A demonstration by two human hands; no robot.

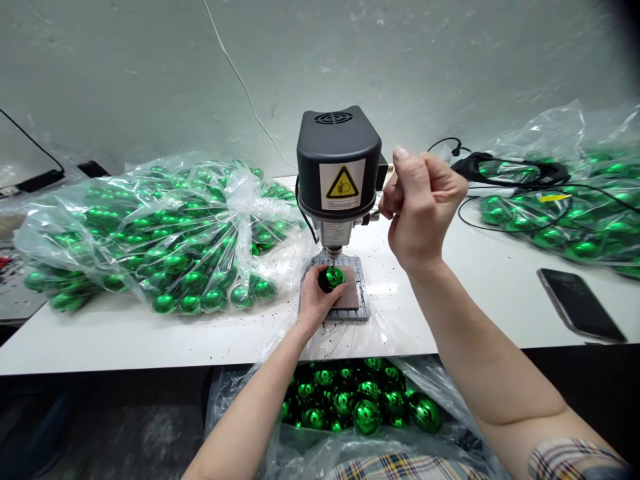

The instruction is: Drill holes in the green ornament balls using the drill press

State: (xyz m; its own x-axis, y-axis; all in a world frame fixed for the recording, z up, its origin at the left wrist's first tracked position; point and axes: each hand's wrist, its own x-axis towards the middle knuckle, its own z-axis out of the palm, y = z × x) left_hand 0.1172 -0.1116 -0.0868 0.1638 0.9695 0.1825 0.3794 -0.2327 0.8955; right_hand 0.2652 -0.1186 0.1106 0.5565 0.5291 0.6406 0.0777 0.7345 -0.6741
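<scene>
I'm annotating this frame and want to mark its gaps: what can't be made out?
All in the head view:
Whatever the right hand may grip: hidden by its own curled fingers.
Underside of the green ball in the left hand: hidden by the ball itself and the fingers.
Fine print on the warning label: too small.
The right-hand bag's full extent: cut off by the right edge.

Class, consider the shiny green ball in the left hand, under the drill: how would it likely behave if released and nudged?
The green ball would probably roll, being round above a flat brown pad. Its mirror-like gloss suggests it may be slippery. It seems stiff rather than floppy, as its outline looks round within the left hand.
</scene>
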